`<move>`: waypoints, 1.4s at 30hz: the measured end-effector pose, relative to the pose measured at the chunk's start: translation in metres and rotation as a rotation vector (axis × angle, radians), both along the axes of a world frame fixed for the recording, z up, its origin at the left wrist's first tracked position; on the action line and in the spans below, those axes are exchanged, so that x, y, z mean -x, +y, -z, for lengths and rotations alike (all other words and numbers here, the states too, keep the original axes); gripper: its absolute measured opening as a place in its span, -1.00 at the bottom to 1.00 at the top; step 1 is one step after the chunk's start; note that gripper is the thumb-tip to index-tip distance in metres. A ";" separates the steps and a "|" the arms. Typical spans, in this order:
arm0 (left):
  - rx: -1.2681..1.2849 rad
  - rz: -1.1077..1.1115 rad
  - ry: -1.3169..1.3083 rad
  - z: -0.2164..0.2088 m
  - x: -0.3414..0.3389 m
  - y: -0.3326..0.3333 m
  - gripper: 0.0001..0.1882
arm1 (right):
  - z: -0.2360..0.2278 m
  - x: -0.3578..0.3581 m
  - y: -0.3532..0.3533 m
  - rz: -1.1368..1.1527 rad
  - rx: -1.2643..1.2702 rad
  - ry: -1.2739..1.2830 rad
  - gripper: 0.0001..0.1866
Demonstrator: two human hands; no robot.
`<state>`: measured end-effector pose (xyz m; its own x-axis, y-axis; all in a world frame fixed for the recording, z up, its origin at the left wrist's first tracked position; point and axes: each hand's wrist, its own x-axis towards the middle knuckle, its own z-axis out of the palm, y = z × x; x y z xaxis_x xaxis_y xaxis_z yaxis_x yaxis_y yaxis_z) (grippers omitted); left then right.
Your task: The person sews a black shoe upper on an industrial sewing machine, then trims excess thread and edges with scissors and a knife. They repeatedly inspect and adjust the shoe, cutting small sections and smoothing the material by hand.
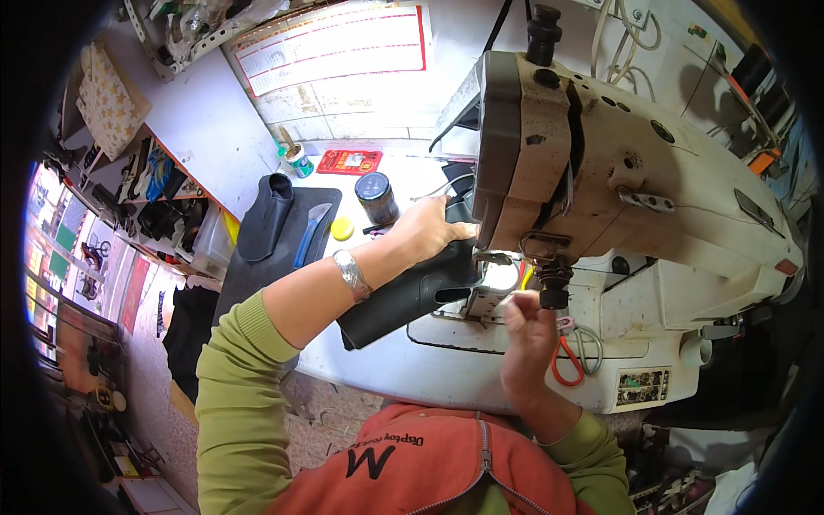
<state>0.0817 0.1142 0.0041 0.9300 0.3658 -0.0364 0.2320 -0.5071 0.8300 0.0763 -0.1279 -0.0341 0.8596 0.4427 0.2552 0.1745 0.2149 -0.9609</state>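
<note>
My left hand [427, 230] rests on top of a black leather piece [403, 296] and holds it against the head of a worn cream sewing machine [601, 163]. The piece runs from the table edge up under the needle area. My right hand [528, 330] is below the needle bar, fingers pinched at the near edge of the black piece by the presser foot [554, 287]. A silver bracelet sits on my left wrist. The needle itself is hidden behind the machine head.
Orange-handled scissors [566, 365] lie on the machine bed to the right. On the table's left are a black mat [275, 249] with a black shoe part and a blue-handled tool, a dark jar [376, 197], a yellow lid, a glue bottle and a red tin.
</note>
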 end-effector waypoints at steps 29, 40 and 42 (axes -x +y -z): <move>0.121 -0.141 0.017 -0.031 0.019 -0.011 -0.65 | -0.018 0.023 0.014 -0.513 0.004 0.319 -0.32; -0.345 0.447 -0.076 -0.045 0.091 -0.002 -0.70 | -0.008 0.021 0.023 -0.646 -0.005 0.311 -0.36; -0.804 0.572 -0.138 -0.051 0.080 -0.022 -0.75 | -0.008 0.020 0.025 -0.595 -0.002 0.259 -0.38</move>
<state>0.0022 0.0919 0.0551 0.9515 -0.2703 0.1470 -0.2955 -0.9360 0.1914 0.0566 -0.1031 -0.0263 0.5014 0.8620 0.0741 -0.2120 0.2054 -0.9554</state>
